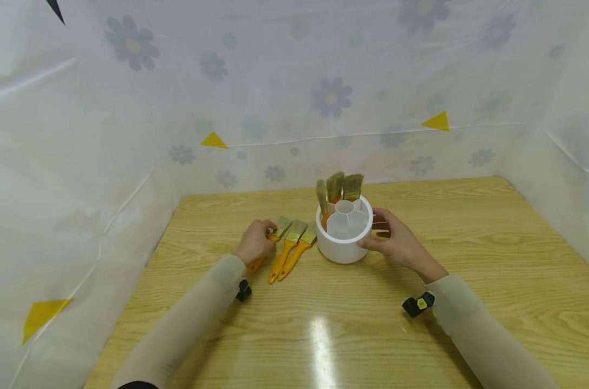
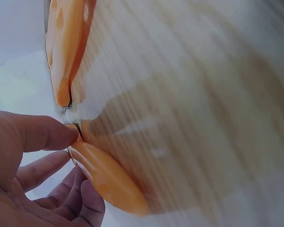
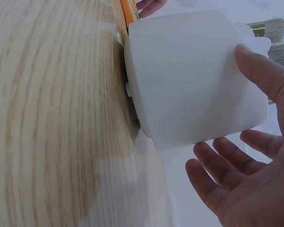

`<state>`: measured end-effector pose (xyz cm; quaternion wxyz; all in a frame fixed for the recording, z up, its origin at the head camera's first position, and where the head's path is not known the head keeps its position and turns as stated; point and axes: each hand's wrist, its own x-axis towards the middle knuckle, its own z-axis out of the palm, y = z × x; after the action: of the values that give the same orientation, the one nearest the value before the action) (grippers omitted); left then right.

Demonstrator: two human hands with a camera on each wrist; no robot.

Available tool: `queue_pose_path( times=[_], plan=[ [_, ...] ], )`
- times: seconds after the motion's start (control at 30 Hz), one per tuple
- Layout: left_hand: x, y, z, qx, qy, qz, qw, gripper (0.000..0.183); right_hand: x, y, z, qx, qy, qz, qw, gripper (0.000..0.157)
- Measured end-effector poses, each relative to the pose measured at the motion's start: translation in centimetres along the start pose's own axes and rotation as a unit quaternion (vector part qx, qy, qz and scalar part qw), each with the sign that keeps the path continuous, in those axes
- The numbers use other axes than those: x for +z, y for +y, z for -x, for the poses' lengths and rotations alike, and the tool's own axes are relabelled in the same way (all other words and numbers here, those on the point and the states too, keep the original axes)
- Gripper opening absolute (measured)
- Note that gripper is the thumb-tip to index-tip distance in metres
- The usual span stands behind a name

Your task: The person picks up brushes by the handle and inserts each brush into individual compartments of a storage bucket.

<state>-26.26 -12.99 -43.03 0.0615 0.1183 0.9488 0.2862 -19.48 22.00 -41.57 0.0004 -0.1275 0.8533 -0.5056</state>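
My left hand point(image 1: 256, 241) pinches a paintbrush point(image 2: 111, 177) with an orange handle near its metal band, thumb on the neck. In the head view the hand covers part of this brush. Just to its right, two more paintbrushes point(image 1: 292, 246) lie on the table, bristles pointing away from me. A white round divided organizer point(image 1: 343, 253) stands beside them, with several paintbrushes point(image 1: 352, 185) upright, bristles up, in its far and left compartments. My right hand point(image 1: 396, 242) holds the organizer's right side, thumb point(image 3: 250, 59) at the rim and fingers point(image 3: 217, 161) along the wall.
The wood-grain table point(image 1: 352, 324) runs to a flower-patterned plastic sheet point(image 1: 275, 97) at the back. Plastic sheeting also walls the left and right sides. Yellow tape triangles point(image 1: 214, 140) are stuck on the sheeting.
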Motion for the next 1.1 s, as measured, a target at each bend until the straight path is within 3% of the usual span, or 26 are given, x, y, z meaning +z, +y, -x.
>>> queue_pose_path(
  times=[1.1],
  plan=[
    [-0.29,-0.01,0.19,-0.010,-0.001,-0.005,0.9999,0.050,-0.05,0.04,-0.04,0.003,0.001,0.003,1.000,0.084]
  ],
)
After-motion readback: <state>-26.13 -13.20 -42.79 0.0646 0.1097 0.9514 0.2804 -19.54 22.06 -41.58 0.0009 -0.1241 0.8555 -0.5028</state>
